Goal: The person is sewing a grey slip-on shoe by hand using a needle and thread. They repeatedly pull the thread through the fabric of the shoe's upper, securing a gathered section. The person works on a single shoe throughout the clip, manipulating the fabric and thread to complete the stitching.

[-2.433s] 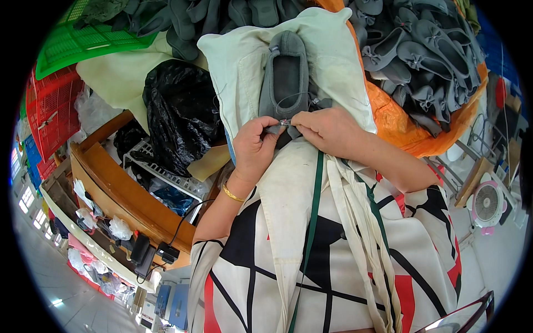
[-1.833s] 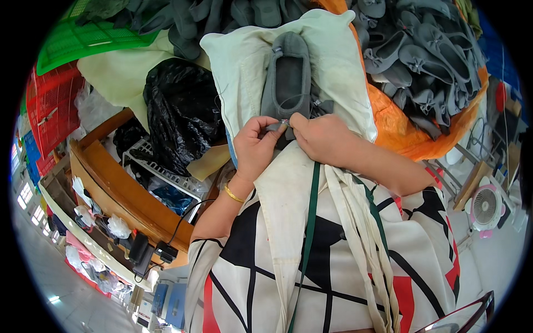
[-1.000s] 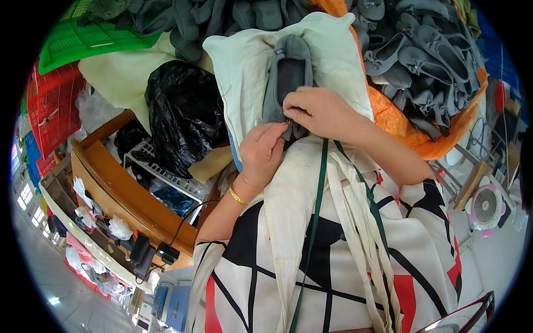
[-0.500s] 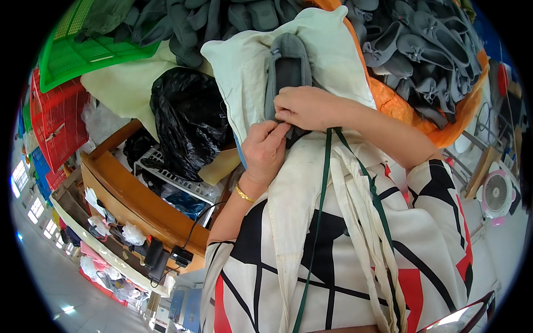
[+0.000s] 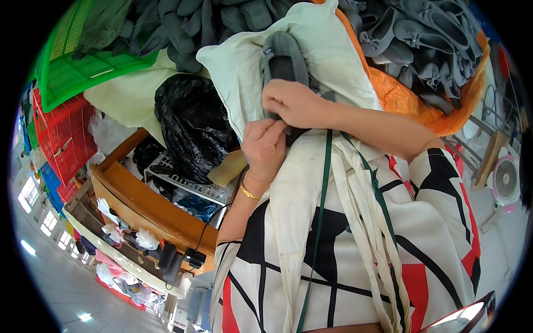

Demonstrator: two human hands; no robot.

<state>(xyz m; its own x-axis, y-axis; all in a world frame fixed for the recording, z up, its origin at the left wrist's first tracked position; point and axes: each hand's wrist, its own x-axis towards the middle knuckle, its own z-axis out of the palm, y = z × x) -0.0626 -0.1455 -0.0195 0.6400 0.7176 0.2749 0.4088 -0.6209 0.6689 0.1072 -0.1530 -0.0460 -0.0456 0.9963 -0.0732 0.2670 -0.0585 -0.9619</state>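
Gripping grey slipper (image 5: 284, 61), both hands.

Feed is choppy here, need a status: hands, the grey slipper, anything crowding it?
Left hand and right hand both grip the grey slipper at its heel. Slipper lies toe-up on pale green cloth. Grey slipper pile and black plastic bag alongside.

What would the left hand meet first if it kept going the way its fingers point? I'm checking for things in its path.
Likely the grey shoe: the left hand points up at its heel, where the right hand grips; depth between them is unclear.
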